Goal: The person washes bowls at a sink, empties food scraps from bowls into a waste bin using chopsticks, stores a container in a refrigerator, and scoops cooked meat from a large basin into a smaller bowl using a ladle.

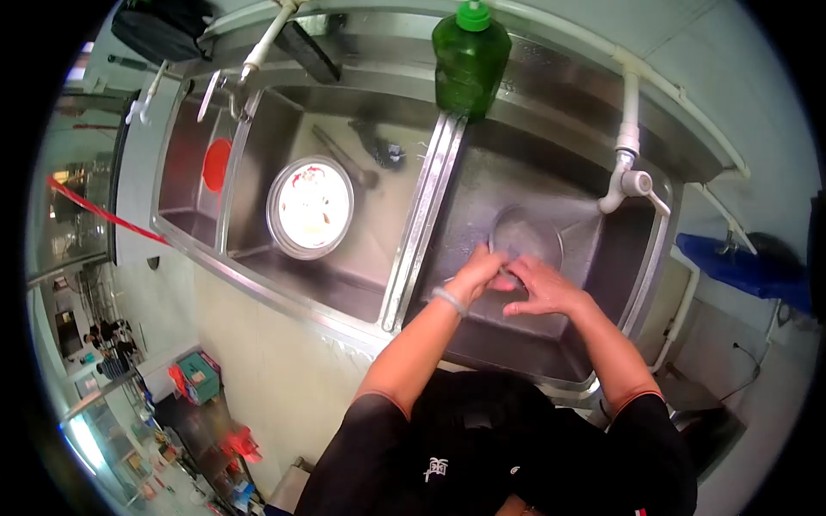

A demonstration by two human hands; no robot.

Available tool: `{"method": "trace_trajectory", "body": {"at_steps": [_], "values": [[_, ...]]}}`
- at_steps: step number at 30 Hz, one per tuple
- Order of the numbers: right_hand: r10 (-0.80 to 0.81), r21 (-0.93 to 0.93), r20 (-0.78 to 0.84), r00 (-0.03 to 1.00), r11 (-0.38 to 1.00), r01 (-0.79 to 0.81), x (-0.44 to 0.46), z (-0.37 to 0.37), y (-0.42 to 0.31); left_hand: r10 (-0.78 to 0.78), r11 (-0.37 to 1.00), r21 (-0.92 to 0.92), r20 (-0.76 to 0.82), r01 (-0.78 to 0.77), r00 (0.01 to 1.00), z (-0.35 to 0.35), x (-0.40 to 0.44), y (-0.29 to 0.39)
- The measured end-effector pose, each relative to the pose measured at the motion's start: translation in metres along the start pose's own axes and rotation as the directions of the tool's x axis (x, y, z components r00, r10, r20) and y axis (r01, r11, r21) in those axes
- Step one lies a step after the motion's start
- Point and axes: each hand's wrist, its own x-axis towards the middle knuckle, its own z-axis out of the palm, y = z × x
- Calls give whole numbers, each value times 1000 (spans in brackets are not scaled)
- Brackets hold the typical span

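Steel sink [267,291], three basins side by side, seen from above through the head camera I am watching from afar. A round, see-through bowl [529,232] sits in the right basin [495,172], just beyond both hands. I judge the handling at this bowl to be under way, with nothing there that shows a finish. The left hand [475,275], a pale band [449,300] at its wrist, has its fingers drawn together at the bowl's near side. The right hand [549,291] is loosely spread, thumb apart, its fingertips close against the left. Whether either pinches something, I cannot tell.

Well apart from the hands, in the middle basin [379,224], stands a round dish [314,206], white with red marks; beyond it lie a long-handled tool [340,155] and a dark, crumpled thing [377,146]. A red bowl [217,165] is in the left basin [189,172].

A green bottle [471,64] stands at the far end of the divider [422,224]. From the far right, a tap [615,185] juts over the basin; I make out no stream. The hands hide the bowl's near rim from me.
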Motion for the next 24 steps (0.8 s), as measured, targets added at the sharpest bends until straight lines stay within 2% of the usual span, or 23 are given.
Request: {"method": "trace_trajectory", "body": {"at_steps": [1,2,3,4,5,6,7,9,10,11,12,13,15,16,17,18,19,20,21,22,23,24], "values": [[59,-165,-47,997,984,-66,-1,-3,-7,-27,999,19,-26,27,999,4,3,9],[61,-215,-224,973,970,-111,4,11,12,-18,1000,1,-28,18,999,8,-1,23],[48,-233,-213,976,968,-98,9,14,28,-3,998,60,35,1,999,13,-8,42],[188,212,-390,901,971,-111,13,14,41,10,993,117,98,-21,995,15,-12,54],[392,616,-466,793,788,-27,14,12,48,20,994,102,96,-30,995,12,-6,52],[619,838,-409,670,545,7,17,-1,34,107,984,129,110,-121,988,8,4,45],[616,834,-411,672,551,6,16,-4,41,193,964,159,128,-212,973,3,16,38],[794,964,-261,549,181,196,16,-9,62,188,954,225,73,-200,980,0,21,20],[863,963,-185,470,62,264,17,-4,67,59,991,-128,126,-43,990,0,24,10],[862,962,-191,470,69,264,17,-7,62,-45,881,-450,223,144,974,-1,28,-2],[869,942,-169,466,4,335,16,-12,54,1,866,-494,151,74,988,-1,31,-11],[875,914,-143,463,-63,401,15,-14,51,1,863,-499,153,76,988,0,39,-16],[889,926,-143,436,-36,377,10,1,92,300,662,-726,29,-186,954,4,46,-21],[818,894,-369,441,442,-74,3,18,125,227,620,-766,-32,-170,973,2,45,-10],[661,467,-511,550,751,-468,-3,30,141,259,629,-746,-62,-218,964,3,45,3],[583,231,-624,519,773,-591,-7,27,109,234,744,-605,-162,-284,959,11,32,22],[572,223,-628,528,782,-582,-6,11,75,227,833,-444,-269,-330,936,18,23,38],[645,381,-590,486,753,-536,-7,-3,41,231,828,-447,-278,-338,932,14,32,39],[720,535,-534,444,694,-482,-8,-6,24,426,857,-212,-224,-470,877,8,45,33],[461,394,-745,482,887,-240,-8,4,23,585,810,27,-113,-586,803,4,50,26],[315,326,-803,506,943,-70,-6,6,11,578,815,29,-108,-579,809,5,50,23],[287,355,-730,621,935,-15,-5,-2,-13,618,784,196,-151,-589,772,8,50,22]]}}
